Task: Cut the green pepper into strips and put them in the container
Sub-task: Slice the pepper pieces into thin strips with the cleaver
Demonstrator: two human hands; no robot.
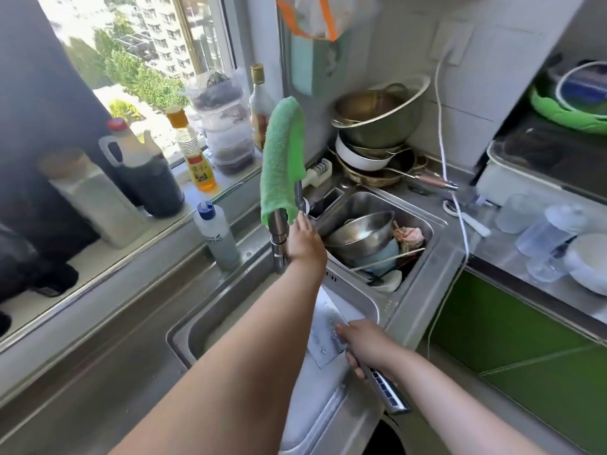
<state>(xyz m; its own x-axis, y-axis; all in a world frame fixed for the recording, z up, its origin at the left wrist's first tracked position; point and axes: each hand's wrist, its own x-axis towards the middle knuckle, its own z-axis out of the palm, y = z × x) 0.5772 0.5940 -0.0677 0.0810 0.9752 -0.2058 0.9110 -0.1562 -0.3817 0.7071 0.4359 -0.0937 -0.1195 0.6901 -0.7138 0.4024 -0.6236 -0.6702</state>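
Sunlit window (131,44) left; steel counter (82,372) below; grey tiled wall (460,119) behind; green cabinet front (509,339) right.

green cloth (282,152) over faucet (278,229), steel bowl (358,233) in rt basin (371,200).

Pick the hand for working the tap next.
Left, probably. The left hand is at the tap lever; the right hand grips the cleaver over the sink.

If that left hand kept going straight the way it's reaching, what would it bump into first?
The left hand would meet the faucet first. Its fingertips seem to be at the neck, just below the green cloth draped over it. Depth is hard to judge, so I can't confirm contact.
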